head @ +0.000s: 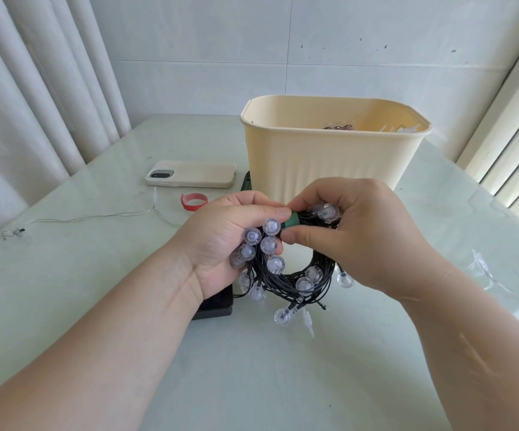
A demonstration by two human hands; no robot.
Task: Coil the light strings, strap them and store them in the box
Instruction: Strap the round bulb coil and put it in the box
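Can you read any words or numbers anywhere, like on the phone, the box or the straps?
None: no words, numbers or signs can be read in this picture.
phone: plain back, no text.
box: plain ribbed wall, no label.
red strap: no print visible.
green strap, pinched by the right hand at the light string that the left hand grips: no print visible.
black pack: no label showing.

The table (96,290) top is smooth and glossy, like glass, with reflections on it. The box (329,160) is matt cream plastic with a ribbed wall. The light string (286,283) has a matt black plastic cord and clear, shiny plastic bulbs (275,264). The green strap (292,220) looks matt. The phone case (196,174) is matt, the curtain (34,88) cloth, the wall (220,42) tiles faintly glossy
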